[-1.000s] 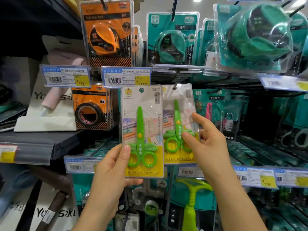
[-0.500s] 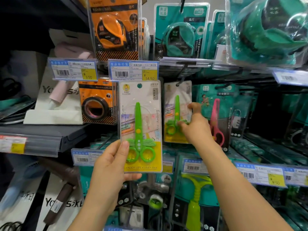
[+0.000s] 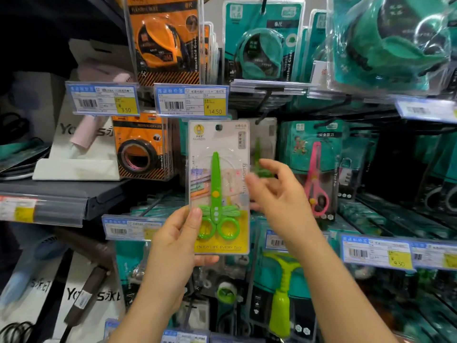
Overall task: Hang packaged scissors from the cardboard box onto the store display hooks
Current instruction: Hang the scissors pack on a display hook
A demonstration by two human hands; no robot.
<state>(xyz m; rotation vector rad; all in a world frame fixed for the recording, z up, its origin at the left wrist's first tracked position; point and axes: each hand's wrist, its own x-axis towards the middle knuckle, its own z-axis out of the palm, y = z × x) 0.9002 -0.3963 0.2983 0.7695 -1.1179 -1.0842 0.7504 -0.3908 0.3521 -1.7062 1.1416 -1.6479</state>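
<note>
**The pack could miss the hook**

The left hand (image 3: 178, 246) pinches the green scissors pack (image 3: 218, 188) at its bottom corner, held up by the shelf. The right hand (image 3: 279, 194) has loose, spread fingers and holds nothing. The hook (image 3: 259, 118) is thin. The pack's small hole (image 3: 218, 127) could miss it and slip.

Glossy clear plastic blister (image 3: 218, 186) over seemingly matt card; green scissors (image 3: 216, 201) smooth plastic.

A shop: price tags (image 3: 190, 101) (yellow-cornered), hung packaged goods (image 3: 262, 43).
</note>
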